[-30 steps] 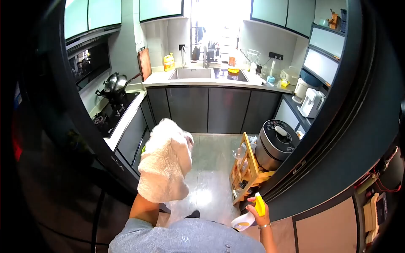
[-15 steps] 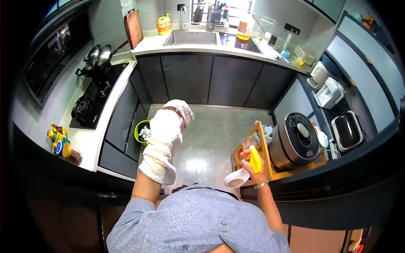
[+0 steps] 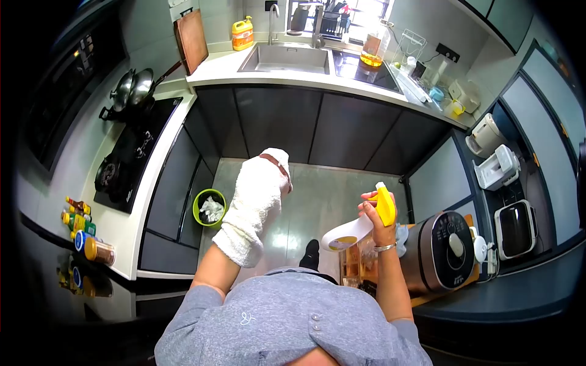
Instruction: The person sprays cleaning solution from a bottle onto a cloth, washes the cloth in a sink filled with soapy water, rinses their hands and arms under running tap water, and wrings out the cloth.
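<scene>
A white towel (image 3: 250, 195) covers most of my left forearm and hand. Only a bit of my left hand (image 3: 285, 183) shows at the towel's far end, beside a brown strip, and its fingers are hidden. My right hand (image 3: 381, 229) is closed around the neck of a spray bottle (image 3: 347, 236) with a white body and a yellow trigger head. The bottle is tilted, its body pointing left and its nozzle up. A metal bracelet (image 3: 384, 247) circles my right wrist.
A green bin (image 3: 223, 210) with crumpled bags stands by the left cabinets. Ahead is a sink (image 3: 290, 60); a hob (image 3: 125, 158) with pans lies left. A rice cooker (image 3: 442, 250) sits on a wooden rack at right. Small appliances (image 3: 497, 168) line the right shelf.
My right hand has lifted the spray bottle away from the wooden rack, upward and toward the middle. My left arm has shifted slightly right. The view has moved forward, and a foot now shows.
</scene>
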A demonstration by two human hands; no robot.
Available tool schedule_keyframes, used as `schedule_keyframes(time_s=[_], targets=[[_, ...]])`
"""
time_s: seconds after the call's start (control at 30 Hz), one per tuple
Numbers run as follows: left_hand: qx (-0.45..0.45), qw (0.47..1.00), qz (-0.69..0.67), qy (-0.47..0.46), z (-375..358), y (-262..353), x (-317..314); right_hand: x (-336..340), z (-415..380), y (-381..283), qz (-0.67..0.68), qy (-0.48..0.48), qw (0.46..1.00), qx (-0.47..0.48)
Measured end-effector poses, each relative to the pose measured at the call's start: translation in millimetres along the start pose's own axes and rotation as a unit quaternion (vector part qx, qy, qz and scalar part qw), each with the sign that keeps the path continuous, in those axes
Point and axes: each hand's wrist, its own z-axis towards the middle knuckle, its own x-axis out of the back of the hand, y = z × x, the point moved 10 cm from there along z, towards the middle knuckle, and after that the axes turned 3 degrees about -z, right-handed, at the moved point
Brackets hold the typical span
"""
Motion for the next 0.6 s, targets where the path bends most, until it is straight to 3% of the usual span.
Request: schedule_keyframes(time_s=[0.13,0.37,0.6], targets=[[-0.015,1.0,0.002,0.025,61.2,22.7,4.3,9.4,67.5,-1.7,0.063,0.007,0.998,0.024],[-0.076,0.991,0.007,0.107,165.9,62.5,37.1,13.0,191.7,-1.1,-0.01,-0.027,0.992,0.123],[-0.169,0.96,-0.002,0.222,232.5,86.2,72.9,-27.9,290.7,11.8,-0.016,-0.097,0.99,0.103]])
